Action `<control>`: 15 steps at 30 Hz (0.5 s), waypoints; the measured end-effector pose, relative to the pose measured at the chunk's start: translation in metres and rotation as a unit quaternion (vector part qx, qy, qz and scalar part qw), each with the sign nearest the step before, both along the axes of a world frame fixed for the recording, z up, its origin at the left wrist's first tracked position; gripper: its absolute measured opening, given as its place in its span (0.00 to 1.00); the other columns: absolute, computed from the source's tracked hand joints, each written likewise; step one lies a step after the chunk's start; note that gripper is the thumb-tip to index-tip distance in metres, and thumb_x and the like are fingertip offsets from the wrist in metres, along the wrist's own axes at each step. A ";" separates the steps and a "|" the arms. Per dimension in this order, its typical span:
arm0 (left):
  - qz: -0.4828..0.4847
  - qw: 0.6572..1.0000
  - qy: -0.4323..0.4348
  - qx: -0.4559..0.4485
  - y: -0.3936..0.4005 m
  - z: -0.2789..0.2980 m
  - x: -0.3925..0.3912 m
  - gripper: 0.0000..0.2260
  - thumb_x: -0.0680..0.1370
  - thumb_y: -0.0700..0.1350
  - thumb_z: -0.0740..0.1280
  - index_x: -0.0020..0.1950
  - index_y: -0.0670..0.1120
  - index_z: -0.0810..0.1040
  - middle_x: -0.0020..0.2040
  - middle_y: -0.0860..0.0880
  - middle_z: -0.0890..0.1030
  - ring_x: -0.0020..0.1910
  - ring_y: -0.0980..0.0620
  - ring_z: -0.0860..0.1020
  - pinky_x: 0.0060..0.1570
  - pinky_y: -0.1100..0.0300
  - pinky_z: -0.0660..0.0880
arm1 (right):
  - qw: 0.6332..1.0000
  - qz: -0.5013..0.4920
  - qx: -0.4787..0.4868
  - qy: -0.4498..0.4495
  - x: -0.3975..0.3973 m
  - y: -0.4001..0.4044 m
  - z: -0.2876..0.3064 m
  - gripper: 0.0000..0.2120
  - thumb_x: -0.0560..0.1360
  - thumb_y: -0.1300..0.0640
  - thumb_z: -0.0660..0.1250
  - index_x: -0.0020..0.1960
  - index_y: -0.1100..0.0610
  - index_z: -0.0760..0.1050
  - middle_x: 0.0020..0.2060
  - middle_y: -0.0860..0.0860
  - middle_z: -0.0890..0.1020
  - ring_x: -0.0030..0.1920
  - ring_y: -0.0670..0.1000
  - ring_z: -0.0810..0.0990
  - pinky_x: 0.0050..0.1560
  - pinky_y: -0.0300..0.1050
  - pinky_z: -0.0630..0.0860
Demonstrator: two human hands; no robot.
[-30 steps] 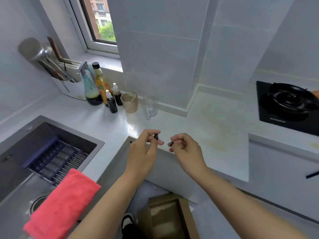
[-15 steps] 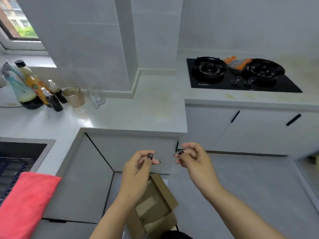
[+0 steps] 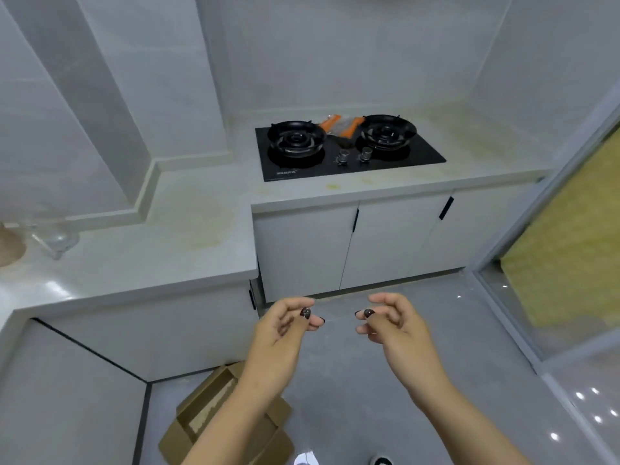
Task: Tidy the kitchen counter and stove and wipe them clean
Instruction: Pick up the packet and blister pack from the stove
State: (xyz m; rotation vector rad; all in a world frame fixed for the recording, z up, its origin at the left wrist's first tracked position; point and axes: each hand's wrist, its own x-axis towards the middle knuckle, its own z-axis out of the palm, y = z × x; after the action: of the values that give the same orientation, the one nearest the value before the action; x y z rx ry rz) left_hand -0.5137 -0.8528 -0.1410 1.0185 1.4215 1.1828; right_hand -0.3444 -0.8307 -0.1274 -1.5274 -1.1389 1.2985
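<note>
Though a white brand mark sits at the front left corner of the black stove (image 3: pixel 349 156), it is too blurred to read; no other writing shows. Stove lies on the far bench (image 3: pixel 469 152), two burners, two knobs between them at the front, and orange-and-grey packets (image 3: pixel 342 126) between the burners at the back. Yellowish stains mark the bench in front of the stove and on the near bench (image 3: pixel 167 236) by the wall step. A clear glass (image 3: pixel 58 241) stands at the near bench's left end, just beside a tan cup (image 3: pixel 10 245) cut off by the frame edge.

Near bench ends in a square corner above the lower cabinets; open grey floor (image 3: pixel 369 380) runs from there to the stove cabinets. A cardboard box (image 3: pixel 208 407) stands on the floor under the left forearm.

Left hand (image 3: pixel 278 333) and right hand (image 3: pixel 392 325) hover apart above the floor, grip released on both: fingers loosely curled, holding nothing.

Versus 0.5 s ago: view has swung right, the bottles and red cloth are out of frame, and the hands are slightly further apart.
</note>
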 end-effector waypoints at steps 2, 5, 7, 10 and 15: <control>0.002 1.000 0.007 0.010 0.028 0.003 0.033 0.09 0.80 0.36 0.62 0.53 0.46 0.79 0.41 0.48 0.85 0.45 0.54 0.83 0.55 0.60 0.76 | 1.000 -0.009 0.008 0.004 0.037 0.019 0.002 0.07 0.76 0.64 0.64 0.52 0.54 0.74 0.44 0.55 0.83 0.38 0.49 0.83 0.54 0.53 0.75; 0.028 0.999 -0.016 0.015 0.069 0.008 0.083 0.09 0.80 0.35 0.62 0.53 0.45 0.80 0.41 0.47 0.85 0.44 0.52 0.83 0.56 0.56 0.77 | 1.000 0.001 0.018 -0.003 0.093 0.058 0.007 0.08 0.77 0.65 0.63 0.52 0.54 0.74 0.45 0.55 0.83 0.38 0.49 0.84 0.56 0.53 0.75; 0.041 0.998 -0.042 0.012 0.092 0.011 0.115 0.10 0.80 0.34 0.62 0.53 0.44 0.80 0.41 0.46 0.85 0.44 0.51 0.82 0.55 0.56 0.77 | 0.999 0.009 0.024 -0.018 0.126 0.080 0.011 0.09 0.76 0.66 0.62 0.51 0.53 0.74 0.44 0.54 0.83 0.40 0.49 0.84 0.56 0.53 0.75; 0.046 0.996 -0.072 0.006 0.125 0.018 0.153 0.10 0.80 0.34 0.61 0.54 0.44 0.80 0.41 0.46 0.85 0.43 0.51 0.82 0.52 0.60 0.77 | 0.999 0.014 0.024 -0.030 0.167 0.111 0.018 0.09 0.75 0.66 0.63 0.50 0.53 0.75 0.45 0.53 0.83 0.41 0.50 0.84 0.54 0.53 0.75; 0.063 0.994 -0.093 -0.011 0.175 0.021 0.179 0.09 0.80 0.35 0.61 0.54 0.43 0.80 0.41 0.46 0.85 0.42 0.52 0.82 0.43 0.67 0.77 | 0.999 0.025 0.014 -0.033 0.200 0.168 0.018 0.08 0.75 0.66 0.63 0.49 0.54 0.75 0.47 0.55 0.81 0.41 0.51 0.84 0.53 0.52 0.76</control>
State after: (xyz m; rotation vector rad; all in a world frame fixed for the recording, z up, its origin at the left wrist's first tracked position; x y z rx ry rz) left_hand -0.3344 -0.6779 -0.1202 0.7912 1.3622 1.3151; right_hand -0.1449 -0.6625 -0.1091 -1.5408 -1.2391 1.2671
